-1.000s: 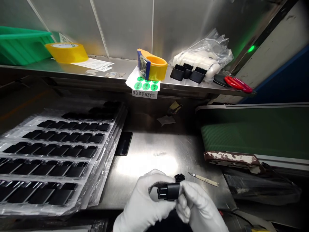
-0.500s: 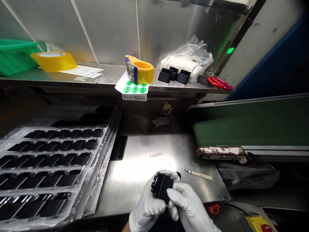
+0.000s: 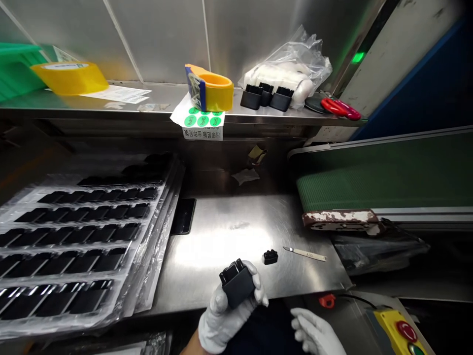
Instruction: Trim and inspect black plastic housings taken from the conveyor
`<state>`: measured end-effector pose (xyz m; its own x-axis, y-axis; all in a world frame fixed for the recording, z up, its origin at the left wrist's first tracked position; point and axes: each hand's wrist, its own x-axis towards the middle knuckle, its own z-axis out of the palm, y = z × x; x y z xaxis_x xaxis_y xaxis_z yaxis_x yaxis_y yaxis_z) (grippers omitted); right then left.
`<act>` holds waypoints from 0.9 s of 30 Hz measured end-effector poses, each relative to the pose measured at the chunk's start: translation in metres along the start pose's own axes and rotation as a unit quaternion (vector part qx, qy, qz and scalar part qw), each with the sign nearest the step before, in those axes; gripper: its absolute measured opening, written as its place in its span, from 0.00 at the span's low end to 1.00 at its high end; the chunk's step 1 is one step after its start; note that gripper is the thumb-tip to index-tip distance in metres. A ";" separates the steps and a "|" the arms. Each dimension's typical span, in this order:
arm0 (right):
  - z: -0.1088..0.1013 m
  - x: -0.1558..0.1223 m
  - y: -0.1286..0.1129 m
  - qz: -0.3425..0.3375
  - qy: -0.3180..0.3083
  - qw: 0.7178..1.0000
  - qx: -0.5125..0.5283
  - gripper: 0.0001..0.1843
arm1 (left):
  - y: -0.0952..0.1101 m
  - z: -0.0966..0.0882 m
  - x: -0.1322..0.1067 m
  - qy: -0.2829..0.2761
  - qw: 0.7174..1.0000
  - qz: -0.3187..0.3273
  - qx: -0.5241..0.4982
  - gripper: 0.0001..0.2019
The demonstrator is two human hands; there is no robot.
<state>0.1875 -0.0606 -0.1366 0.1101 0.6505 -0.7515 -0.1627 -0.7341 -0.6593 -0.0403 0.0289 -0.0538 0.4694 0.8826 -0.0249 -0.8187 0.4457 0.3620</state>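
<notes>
My left hand (image 3: 223, 315), in a white glove, is closed around a black plastic housing (image 3: 237, 283) and holds it upright over the front edge of the steel bench (image 3: 229, 236). My right hand (image 3: 316, 334), also gloved, hangs low at the bottom edge with its fingers loosely apart and nothing in it. A small black plastic piece (image 3: 270, 257) lies on the bench just beyond the housing. A thin scalpel blade (image 3: 305, 254) lies to its right.
Clear trays of black parts (image 3: 81, 241) are stacked at left. The shelf (image 3: 155, 106) carries yellow tape rolls (image 3: 210, 92), green stickers, three black housings (image 3: 266, 97), a plastic bag and red scissors (image 3: 340, 107). A green conveyor belt (image 3: 384, 177) runs at right; a yellow button box (image 3: 401, 333) sits below.
My right hand has let go of the black housing and dropped down to the right. The left hand alone now holds it, turned upright. The small black piece has come into view.
</notes>
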 end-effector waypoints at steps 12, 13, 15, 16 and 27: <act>0.064 -0.054 -0.139 -0.210 -0.215 0.954 0.005 0.20 | 0.017 0.076 0.019 0.065 0.945 -0.109 0.301 0.16; 0.065 -0.056 -0.147 -0.219 -0.210 0.953 0.003 0.20 | 0.018 0.081 0.023 0.067 0.944 -0.120 0.298 0.18; 0.066 -0.059 -0.161 -0.225 -0.212 0.951 -0.004 0.21 | 0.021 0.090 0.034 0.069 0.947 -0.140 0.280 0.18; 0.065 -0.059 -0.168 -0.222 -0.220 0.950 -0.005 0.22 | 0.022 0.094 0.039 0.067 0.951 -0.153 0.259 0.17; 0.041 -0.051 -0.248 -0.162 -0.316 0.935 -0.006 0.22 | 0.036 0.140 0.079 0.172 0.961 -0.176 0.127 0.16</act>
<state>0.1821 0.0962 0.0659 -0.4496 0.8218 -0.3501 -0.2105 -0.4784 -0.8526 0.0139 0.0933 0.0878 0.5296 0.7005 -0.4783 -0.5012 0.7134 0.4898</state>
